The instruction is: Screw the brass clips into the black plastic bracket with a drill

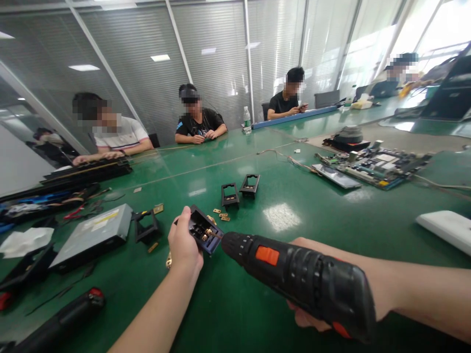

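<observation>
My left hand [185, 241] is closed around a black plastic housing [200, 226] with brass-coloured metal parts inside, its open side tilted toward the right. My right hand [309, 314] grips a black cordless drill [294, 264] with an orange switch on top; the drill body hides most of the fingers. The drill's bit reaches into the housing, at the brass parts. Just beyond the housing lie several small brass plates [222, 215]. Two similar black frames [230, 196] stand farther back, and another black frame [146, 226] is left of my left hand.
A silver optical drive [93, 235] and a black tool handle [59, 323] lie at the left. Circuit boards [382, 164] and a white object [447, 228] are at the right. Several people sit along the far side of the green table [176, 179], near a water bottle [246, 120].
</observation>
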Available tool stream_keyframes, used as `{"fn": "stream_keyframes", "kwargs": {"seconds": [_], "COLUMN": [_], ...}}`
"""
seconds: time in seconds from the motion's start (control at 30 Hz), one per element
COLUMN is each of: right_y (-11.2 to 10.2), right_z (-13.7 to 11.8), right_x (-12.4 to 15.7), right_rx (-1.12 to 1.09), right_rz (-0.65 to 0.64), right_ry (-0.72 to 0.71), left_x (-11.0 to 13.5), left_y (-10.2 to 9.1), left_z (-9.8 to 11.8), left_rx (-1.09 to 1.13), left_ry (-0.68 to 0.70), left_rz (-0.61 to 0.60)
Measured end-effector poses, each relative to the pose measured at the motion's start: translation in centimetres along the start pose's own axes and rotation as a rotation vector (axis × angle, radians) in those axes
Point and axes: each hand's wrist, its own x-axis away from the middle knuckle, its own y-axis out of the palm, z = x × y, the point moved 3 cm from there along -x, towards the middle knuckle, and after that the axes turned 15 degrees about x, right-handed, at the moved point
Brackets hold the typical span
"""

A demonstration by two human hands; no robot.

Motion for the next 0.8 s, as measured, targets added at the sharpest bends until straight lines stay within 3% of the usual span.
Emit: {"fn": "stream_keyframes", "kwargs": {"seconds": [0.07, 0.13, 0.23, 0.5, 0.8], "right_y": [-0.3, -0.3, -0.6, -0.7, -0.3], "right_z": [0.6, 1.6, 2.2, 2.7, 2.7], "right_x": [0.0, 0.1, -0.1, -0.1, -0.5], "right_rx": [-0.099, -0.167, -0.190, -0.237, -0.226], "right_rz": [0.019, -0.052, -0.096, -0.053, -0.066], "right_ry": [0.093, 0.248, 0.337, 0.396, 0.278], "left_x": [0.1, 0.0, -0.3, -0.9, -0.7], "left_y": [-0.1, -0.3, -0.7, -1.2, -1.5], "left_z": [-0.4, -0.7, -1.2, -1.8, -1.5], "left_rx": [-0.026, -0.039, -0.027, 0.016, 0.032], "left_ry": [0.004, -0.002, -0.043, -0.092, -0.089], "left_rz": [-0.004, 0.008, 0.040, -0.004, 0.044]}}
